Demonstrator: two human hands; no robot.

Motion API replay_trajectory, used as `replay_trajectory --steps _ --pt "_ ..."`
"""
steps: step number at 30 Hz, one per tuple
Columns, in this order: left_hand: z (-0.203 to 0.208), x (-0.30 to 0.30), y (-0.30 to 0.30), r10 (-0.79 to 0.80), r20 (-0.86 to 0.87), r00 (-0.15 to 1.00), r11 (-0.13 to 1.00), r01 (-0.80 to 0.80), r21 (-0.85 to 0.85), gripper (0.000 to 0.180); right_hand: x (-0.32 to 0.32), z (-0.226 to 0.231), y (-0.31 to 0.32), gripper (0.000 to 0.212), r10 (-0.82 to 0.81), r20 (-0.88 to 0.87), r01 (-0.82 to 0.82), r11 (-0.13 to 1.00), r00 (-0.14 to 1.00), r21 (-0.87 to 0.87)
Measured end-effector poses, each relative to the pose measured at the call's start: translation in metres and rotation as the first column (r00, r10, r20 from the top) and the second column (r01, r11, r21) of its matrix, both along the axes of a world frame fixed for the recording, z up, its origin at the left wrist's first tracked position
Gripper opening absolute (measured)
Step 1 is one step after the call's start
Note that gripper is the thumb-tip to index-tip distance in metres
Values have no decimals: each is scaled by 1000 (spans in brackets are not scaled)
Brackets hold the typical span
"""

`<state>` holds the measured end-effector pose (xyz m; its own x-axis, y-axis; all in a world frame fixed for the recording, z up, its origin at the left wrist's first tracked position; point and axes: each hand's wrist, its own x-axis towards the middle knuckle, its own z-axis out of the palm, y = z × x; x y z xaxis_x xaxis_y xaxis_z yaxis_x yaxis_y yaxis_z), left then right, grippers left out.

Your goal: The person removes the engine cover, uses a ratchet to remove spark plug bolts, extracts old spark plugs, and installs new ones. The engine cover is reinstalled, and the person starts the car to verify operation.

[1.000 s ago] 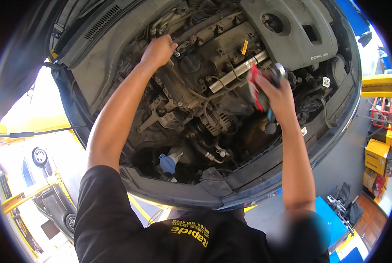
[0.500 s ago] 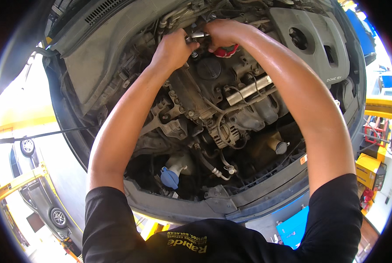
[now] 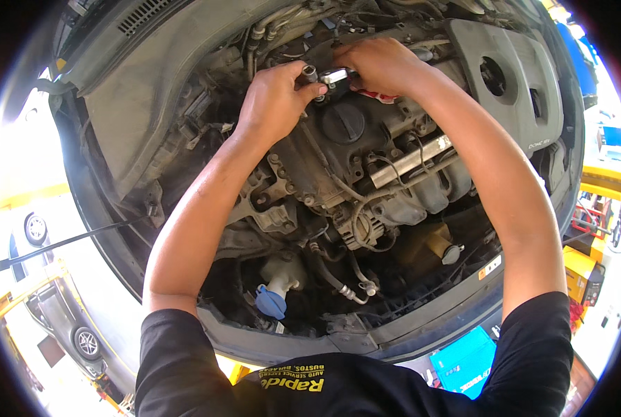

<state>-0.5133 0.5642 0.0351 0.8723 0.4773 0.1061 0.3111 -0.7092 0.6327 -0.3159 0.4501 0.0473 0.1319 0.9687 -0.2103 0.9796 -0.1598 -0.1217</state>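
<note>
Both my arms reach over an open engine bay to the back of the engine [image 3: 310,160]. My left hand [image 3: 272,101] is closed, its thumb and fingers around a dark metal socket [image 3: 309,72]. Beside it a shiny ratchet wrench [image 3: 334,76] runs toward my right hand [image 3: 383,66], whose fingers are wrapped around its other end. Something red and white [image 3: 380,97] shows under the right palm; its kind is mostly hidden. Just below both hands sits the round black oil filler cap [image 3: 344,122].
A grey plastic engine cover [image 3: 512,83] lies at the right. A blue reservoir cap [image 3: 271,303] and a yellowish reservoir neck [image 3: 441,244] stand near the front edge. A thin prop rod [image 3: 67,244] crosses at left. A blue case [image 3: 463,361] lies beyond the bumper.
The view has shifted slightly. My hands have come a little nearer and to the right, and more of the socket and ratchet wrench shows between them.
</note>
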Motion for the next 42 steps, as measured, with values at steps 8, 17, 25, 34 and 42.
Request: replay_trajectory --steps 8,17,25,34,42 --pt "3 5 3 -44 -6 999 999 44 2 30 2 -7 -2 43 37 30 -41 988 999 150" --pt "-19 6 14 -138 137 981 939 174 -296 28 -5 5 -4 49 49 35 -53 990 998 131" --pt "-29 1 3 -3 105 995 952 35 -304 26 2 1 -3 46 209 -20 -207 975 978 84" --pt "-25 -3 6 -29 93 995 964 53 -260 24 2 -2 1 52 198 108 -209 973 974 103" --pt "-24 2 0 -88 176 980 990 107 -97 37 3 2 -1 53 194 80 -201 976 978 84"
